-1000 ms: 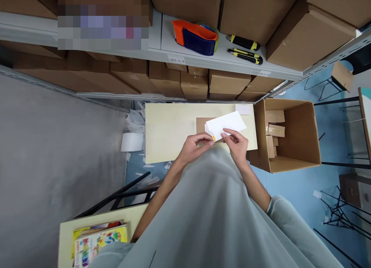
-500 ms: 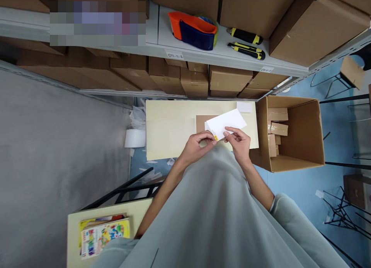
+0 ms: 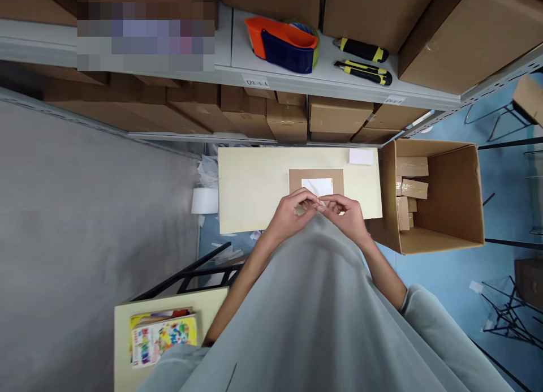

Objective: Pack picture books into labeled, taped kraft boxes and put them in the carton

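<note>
My left hand [image 3: 292,214] and my right hand [image 3: 344,215] meet fingertip to fingertip over the front edge of the pale table [image 3: 250,191]. Both are closed in a pinch on something small and pale, too hidden by the fingers to name. Just beyond them, a white card [image 3: 316,185] with a small yellow mark at its upper right corner appears to lie on a flat brown piece of cardboard [image 3: 338,177]. A diagonal line crosses the card. Farther back on the right, a small white stack of paper [image 3: 360,156] rests on the tabletop.
An open cardboard carton [image 3: 449,245] with several small boxes stands to the right. The shelf above carries a tape dispenser [image 3: 284,47], utility knives [image 3: 365,64] and large boxes. Books [image 3: 165,338] lie on a table at lower left. A white roll [image 3: 205,201] is left of the table.
The white card raised between my hands before is no longer held up; a white card now shows beyond them on the cardboard. My right hand has moved in against my left fingertips.
</note>
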Demonstrator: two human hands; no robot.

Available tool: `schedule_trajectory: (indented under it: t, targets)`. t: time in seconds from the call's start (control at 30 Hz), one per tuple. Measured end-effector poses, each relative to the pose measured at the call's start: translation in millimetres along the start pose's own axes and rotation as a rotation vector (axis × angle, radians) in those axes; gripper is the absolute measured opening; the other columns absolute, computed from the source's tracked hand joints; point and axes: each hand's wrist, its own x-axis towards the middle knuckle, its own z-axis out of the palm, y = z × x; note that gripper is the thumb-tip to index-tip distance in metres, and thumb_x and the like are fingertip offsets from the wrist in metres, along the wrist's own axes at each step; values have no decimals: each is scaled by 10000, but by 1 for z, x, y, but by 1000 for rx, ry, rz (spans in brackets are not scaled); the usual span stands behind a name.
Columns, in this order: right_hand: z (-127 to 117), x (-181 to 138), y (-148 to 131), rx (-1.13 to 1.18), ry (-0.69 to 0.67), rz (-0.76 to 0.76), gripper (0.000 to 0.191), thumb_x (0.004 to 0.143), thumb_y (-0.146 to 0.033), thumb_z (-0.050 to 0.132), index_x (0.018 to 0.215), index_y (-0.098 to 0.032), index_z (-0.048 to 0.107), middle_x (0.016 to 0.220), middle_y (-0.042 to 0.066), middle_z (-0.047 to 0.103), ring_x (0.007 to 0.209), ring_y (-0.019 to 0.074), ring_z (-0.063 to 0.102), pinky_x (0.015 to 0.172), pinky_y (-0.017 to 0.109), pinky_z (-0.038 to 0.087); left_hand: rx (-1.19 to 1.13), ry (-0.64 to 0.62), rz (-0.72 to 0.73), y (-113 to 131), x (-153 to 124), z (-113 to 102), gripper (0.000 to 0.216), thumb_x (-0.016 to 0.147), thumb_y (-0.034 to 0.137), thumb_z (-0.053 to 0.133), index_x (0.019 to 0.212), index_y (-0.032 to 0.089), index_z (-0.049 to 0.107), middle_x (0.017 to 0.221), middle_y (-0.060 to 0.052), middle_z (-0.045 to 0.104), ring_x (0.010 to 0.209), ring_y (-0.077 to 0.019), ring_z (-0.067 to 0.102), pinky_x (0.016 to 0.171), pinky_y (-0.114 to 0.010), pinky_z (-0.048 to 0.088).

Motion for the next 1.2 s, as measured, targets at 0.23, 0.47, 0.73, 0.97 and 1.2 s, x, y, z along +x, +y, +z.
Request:
schedule_trajectory:
  t: [0.23, 0.47, 0.73, 0.97, 1.2]
  targets:
    - [2, 6, 4, 53, 27, 42, 312, 893, -536, 769, 858, -226, 750, 672, -25, 635, 551, 121, 508, 510, 264, 455, -39, -23, -3, -5, 1, 1, 123, 968, 287, 626, 879, 221, 680, 906, -37, 677, 834, -177, 616, 773, -307, 494]
    - [10, 15, 2, 103, 32, 112, 288, 888, -506, 747, 849, -230, 678, 625, -50, 594, 501, 114, 517, 514, 268, 470, -283, 140, -180, -24, -8, -21, 174, 899, 365, 666, 820, 223, 605, 849, -19, 655, 810, -181, 648, 779, -315, 530]
    - [58, 25, -6, 67, 56, 91, 281, 896, -505, 743, 865, -232, 687, 616, -49, 598, 511, 126, 531, 555, 287, 483, -523, 444, -381, -75, -38, -91, 180, 807, 395, 645, 819, 229, 576, 731, 10, 600, 717, -162, 639, 695, -296, 517]
    - [102, 29, -10, 77, 99, 77, 312, 923, -531, 747, 881, -230, 678, 646, -46, 603, 527, 129, 559, 571, 286, 493, -537, 763, -447, -134, -61, -198, 242, 755, 418, 625, 837, 241, 482, 711, 48, 505, 648, -119, 594, 641, -238, 469]
    - [113, 31, -24, 82, 180, 100, 348, 902, -558, 765, 869, -227, 662, 754, 5, 709, 546, 134, 613, 581, 299, 561, 231, 1014, -579, -184, -61, -333, 87, 874, 280, 535, 925, 226, 578, 735, 2, 643, 762, -189, 707, 786, -288, 544]
